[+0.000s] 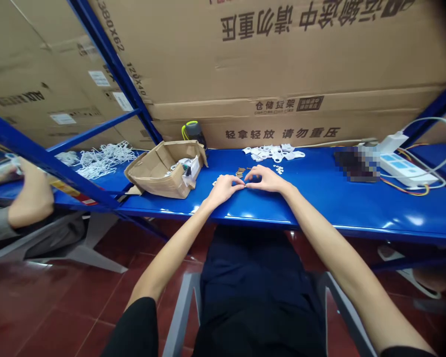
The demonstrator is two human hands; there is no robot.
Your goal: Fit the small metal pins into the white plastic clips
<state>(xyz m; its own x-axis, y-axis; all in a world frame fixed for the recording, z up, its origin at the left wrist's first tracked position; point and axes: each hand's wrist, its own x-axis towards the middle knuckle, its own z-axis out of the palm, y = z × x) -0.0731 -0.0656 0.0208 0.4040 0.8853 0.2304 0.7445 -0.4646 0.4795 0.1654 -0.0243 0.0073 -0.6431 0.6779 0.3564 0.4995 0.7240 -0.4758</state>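
My left hand (225, 187) and my right hand (266, 179) rest on the blue shelf surface (319, 198), fingertips meeting in a pinch around a tiny part too small to name. Just beyond the fingers lie a few small brown pieces (240, 172) and small white bits (279, 169). A pile of white plastic parts (273, 152) sits further back. An open cardboard box (163, 168) with white parts inside stands to the left of my left hand.
A white power strip (401, 166) with cables lies at the right, beside a blurred dark object (355, 163). A heap of white hooks (100, 158) lies at far left, near another person's arm (29, 196). Large cardboard cartons (282, 64) fill the back; a dark bottle (194, 131) stands there.
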